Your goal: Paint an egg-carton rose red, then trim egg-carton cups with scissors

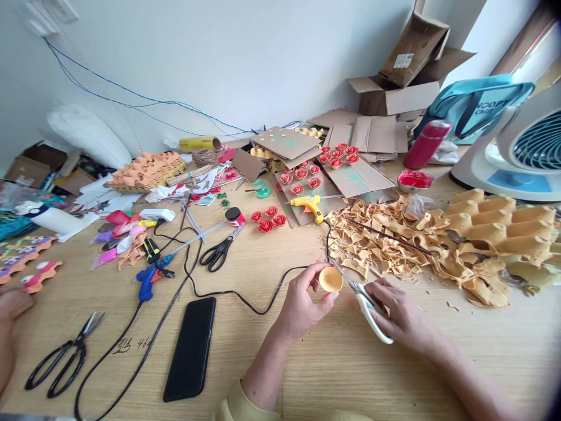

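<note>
A: Where did we find the hands?

B: We found them above the near part of the worktop (245, 339), side by side but apart. The left hand (307, 301) gripped a small orange cup (331, 280) between thumb and fingers, its mouth turned upward; the right hand (401, 313) was clamped on white-handled scissors (363, 301).

A: How did the blades lie relative to the cup?

B: We recorded the cup left of the right hand. The scissors' long axis ran from that hand toward the far edge, slanting left, and the blades passed just beside the cup's right rim. We could not tell whether they touched.

A: Anything adjoining?

B: We noted a heap of orange scraps (377, 240) beyond the right hand, toward the far edge.
</note>
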`<state>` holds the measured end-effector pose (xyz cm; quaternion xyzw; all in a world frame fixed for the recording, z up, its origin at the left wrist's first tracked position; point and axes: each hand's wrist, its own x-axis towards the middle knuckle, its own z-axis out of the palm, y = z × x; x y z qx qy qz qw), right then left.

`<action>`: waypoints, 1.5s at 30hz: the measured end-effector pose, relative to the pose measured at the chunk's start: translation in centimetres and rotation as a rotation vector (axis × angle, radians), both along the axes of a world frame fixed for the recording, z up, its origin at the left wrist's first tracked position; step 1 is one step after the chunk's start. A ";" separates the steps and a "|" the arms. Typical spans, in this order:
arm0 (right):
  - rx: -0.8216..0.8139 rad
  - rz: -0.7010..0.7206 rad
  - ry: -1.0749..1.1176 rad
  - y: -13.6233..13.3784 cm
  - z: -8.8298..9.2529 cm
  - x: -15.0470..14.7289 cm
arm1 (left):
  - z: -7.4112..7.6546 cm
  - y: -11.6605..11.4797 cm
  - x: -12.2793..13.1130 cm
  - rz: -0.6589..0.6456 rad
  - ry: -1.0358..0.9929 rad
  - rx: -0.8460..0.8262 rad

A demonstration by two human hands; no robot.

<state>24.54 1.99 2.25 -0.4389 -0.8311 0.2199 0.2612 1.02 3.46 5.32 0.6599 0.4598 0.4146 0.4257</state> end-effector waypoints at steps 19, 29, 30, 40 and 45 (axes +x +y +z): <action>-0.021 -0.054 -0.012 0.3 -0.3 0.3 | 0.1 0.1 0.0 0.021 0.067 0.019; -0.752 0.066 0.607 -0.2 0.1 -0.1 | -0.3 0.7 -0.1 -0.045 -0.388 -0.226; -0.820 0.104 0.662 -0.2 0.1 -0.3 | -0.3 0.6 0.0 -0.055 -0.451 -0.250; -0.707 -0.043 0.823 0.0 -1.3 -0.1 | -1.5 0.9 0.4 -0.028 -0.462 -0.326; -0.691 -0.071 0.719 0.1 -0.5 -0.4 | -1.4 1.1 0.2 0.082 -0.214 -0.161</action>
